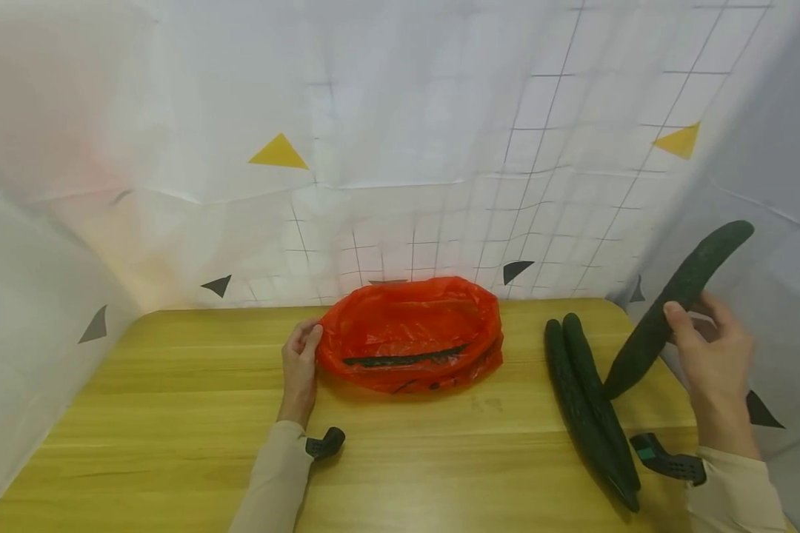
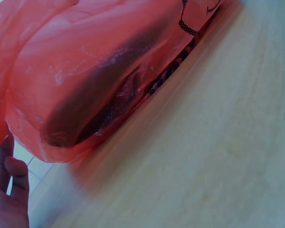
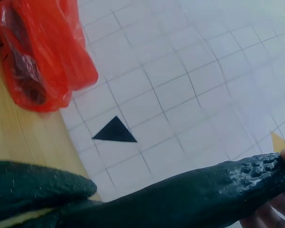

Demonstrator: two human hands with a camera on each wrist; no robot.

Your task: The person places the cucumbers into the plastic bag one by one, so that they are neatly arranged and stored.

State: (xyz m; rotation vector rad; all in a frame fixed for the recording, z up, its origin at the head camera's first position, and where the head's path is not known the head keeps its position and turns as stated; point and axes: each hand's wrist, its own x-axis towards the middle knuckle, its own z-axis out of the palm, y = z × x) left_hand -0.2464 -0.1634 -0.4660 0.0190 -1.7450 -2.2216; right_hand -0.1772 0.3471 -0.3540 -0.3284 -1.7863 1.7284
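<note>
Red plastic bag (image 1: 373, 376), its left rim pinched by the fingers of the left hand (image 1: 300, 370), stands open-mouthed on the surface (image 1: 173, 429) with a dark green length (image 1: 407, 359) showing through the front wall; film judged light, limp and easily torn, best taken by the rim. To its right, two cucumbers (image 1: 578, 411) lie side by side, judged stiff, weighty and somewhat slick. Farthest right, a third cucumber (image 1: 653, 328) is raised and tilted, gripped near its middle by the fingers of the right hand (image 1: 718, 352), a hold judged well balanced.
</note>
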